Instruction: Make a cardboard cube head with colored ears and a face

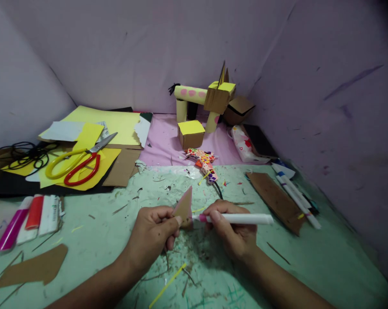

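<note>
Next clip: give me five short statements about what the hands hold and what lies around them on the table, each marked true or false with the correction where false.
1. The left hand pinches a small cardboard triangle. True.
2. The right hand holds scissors. False: it holds a white marker with a pink tip at the triangle; the scissors lie on yellow paper at the left.
3. A cardboard animal figure stands at the back by the wall. True.
4. The scissors have blue handles. False: one is yellow, one red.
5. More markers lie at the right beside a brown cardboard strip. True.
</note>
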The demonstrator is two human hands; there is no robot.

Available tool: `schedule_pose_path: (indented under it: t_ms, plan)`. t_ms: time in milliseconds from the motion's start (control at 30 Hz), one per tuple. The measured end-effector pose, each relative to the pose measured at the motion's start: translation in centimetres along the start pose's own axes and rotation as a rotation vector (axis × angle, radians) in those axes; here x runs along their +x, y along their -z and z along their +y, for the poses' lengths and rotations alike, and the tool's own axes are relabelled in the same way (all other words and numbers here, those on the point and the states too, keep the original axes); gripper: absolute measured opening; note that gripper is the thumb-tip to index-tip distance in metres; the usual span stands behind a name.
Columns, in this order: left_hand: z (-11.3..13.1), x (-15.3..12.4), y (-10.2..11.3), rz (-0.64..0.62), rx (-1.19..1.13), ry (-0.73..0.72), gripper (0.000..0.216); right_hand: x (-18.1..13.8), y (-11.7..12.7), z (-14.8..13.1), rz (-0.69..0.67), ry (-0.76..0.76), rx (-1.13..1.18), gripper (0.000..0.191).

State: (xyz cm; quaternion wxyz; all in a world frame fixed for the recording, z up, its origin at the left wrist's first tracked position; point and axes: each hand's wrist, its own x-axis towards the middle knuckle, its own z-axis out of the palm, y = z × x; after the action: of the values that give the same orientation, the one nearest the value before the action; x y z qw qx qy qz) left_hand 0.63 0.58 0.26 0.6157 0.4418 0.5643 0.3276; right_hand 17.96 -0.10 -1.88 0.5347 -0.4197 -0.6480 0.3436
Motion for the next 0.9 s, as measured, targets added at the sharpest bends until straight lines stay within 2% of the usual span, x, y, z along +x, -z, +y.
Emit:
schedule_pose_path:
  t_ms: [133,367,533,600,900]
  plan:
    - [0.35,-0.05,-0.06,-0.001,-0.006,-0.004,0.022,0.03,-0.07,0.22,-0.001,-0.038,0.002,0.017]
    - [-0.2,-0.03,0.14,-0.005,-0.001,-0.007,0.027,0.14,0.03,-0.4,-0.113,0.004,-0.041,0.02]
    - [-0.15,0.11,0.09,0.0,-0.021,-0.004,0.023,0.03,-0.03,0.19,0.036,-0.065,0.002,0.019]
    - [-0.01,0.17,0.02,-0.001,-0.034,-0.002,0.022,0.04,-0.09,0.38,0.046,-0.072,-0.003,0.018]
    - [-0.29,0.03,0.03,0.01,-0.018,-0.01,0.027,0.12,0.04,-0.38,-0.111,-0.026,-0.005,0.023]
